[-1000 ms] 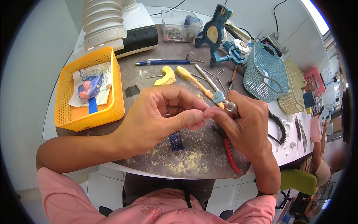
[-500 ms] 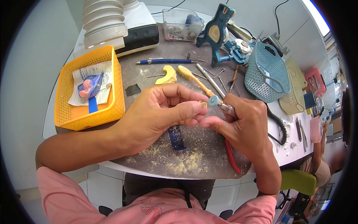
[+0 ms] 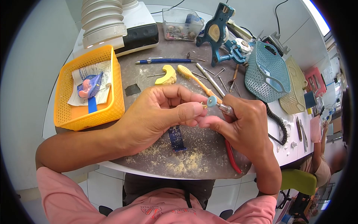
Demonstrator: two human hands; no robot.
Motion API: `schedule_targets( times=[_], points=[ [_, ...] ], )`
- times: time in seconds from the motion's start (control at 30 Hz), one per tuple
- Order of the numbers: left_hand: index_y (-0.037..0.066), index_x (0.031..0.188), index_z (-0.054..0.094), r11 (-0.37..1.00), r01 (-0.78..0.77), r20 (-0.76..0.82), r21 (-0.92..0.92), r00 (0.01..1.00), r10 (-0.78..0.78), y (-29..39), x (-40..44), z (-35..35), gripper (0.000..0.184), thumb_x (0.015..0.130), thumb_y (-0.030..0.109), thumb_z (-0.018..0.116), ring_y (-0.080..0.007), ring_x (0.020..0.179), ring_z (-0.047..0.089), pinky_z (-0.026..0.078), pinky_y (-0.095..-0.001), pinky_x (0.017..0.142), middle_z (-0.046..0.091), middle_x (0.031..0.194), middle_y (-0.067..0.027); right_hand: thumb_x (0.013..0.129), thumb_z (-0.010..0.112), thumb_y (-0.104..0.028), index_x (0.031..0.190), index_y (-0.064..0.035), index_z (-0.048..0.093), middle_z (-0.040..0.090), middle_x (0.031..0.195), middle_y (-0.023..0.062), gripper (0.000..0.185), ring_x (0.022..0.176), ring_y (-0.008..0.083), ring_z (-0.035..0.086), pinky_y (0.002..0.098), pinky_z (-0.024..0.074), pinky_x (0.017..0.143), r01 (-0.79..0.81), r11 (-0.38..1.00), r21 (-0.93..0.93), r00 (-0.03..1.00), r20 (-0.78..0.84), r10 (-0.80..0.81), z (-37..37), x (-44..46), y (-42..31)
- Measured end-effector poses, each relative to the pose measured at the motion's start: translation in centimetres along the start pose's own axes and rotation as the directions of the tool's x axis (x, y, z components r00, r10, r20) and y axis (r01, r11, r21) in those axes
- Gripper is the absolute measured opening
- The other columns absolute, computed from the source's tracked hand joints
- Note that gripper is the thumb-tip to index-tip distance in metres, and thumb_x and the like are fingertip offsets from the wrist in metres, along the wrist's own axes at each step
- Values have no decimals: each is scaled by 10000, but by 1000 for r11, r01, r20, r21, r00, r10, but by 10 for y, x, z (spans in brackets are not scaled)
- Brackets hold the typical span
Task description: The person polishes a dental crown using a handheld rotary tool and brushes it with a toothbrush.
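Observation:
Between the thumb and fingers of my left hand (image 3: 164,110) is a small gold-coloured piece (image 3: 204,105), mostly covered by the fingertips. My right hand (image 3: 240,121) is wrapped round a rotary handpiece (image 3: 226,109) tipped with a pale blue grinding disc (image 3: 212,101). The disc is right beside the small piece; whether they touch I cannot tell. My right thumb reaches toward the left fingertips. Below the hands lie a dark blue strip (image 3: 176,139) and scattered yellowish dust (image 3: 186,161). Red-handled pliers (image 3: 232,158) lie partly under my right hand.
A yellow basket (image 3: 118,93) stands left, near a suction hose (image 3: 103,22). Beyond the hands lie a yellow dental cast (image 3: 167,74), a toothbrush (image 3: 194,77) and a blue pen (image 3: 164,61). A blue articulator (image 3: 216,35) and blue basket (image 3: 265,71) stand back right. A person (image 3: 322,168) sits far right.
The disc has shifted very slightly left, and the small piece has turned a little in my left fingers. Both hands otherwise keep their places.

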State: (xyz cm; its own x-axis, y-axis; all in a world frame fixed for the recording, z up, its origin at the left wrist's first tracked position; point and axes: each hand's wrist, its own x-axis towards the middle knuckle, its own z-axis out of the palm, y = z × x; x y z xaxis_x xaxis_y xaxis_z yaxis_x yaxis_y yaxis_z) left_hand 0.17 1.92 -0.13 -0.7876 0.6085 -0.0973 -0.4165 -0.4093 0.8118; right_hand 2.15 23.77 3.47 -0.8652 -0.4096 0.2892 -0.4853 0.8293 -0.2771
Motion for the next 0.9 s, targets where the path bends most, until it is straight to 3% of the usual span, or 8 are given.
schedule_targets(
  times=[0.47,0.9],
  points=[
    [-3,1098,634,1000,-5,-17,22,1000,6,-2,0,0,209,903,59,679,-170,986,650,546,-303,850,655,1026,-90,723,773,-573,680,-30,579,551,506,80,578,422,240,555,348,419,431,26,1000,15,1000,0,-26,2,-1,0],
    [-22,1156,580,1000,14,-4,16,1000,-14,1,0,0,272,919,87,656,-159,995,630,531,-292,866,632,1054,-115,719,779,-575,665,-38,572,550,510,74,578,425,227,559,343,418,427,-6,1000,3,1000,-4,6,2,-1,-1]
  ],
)
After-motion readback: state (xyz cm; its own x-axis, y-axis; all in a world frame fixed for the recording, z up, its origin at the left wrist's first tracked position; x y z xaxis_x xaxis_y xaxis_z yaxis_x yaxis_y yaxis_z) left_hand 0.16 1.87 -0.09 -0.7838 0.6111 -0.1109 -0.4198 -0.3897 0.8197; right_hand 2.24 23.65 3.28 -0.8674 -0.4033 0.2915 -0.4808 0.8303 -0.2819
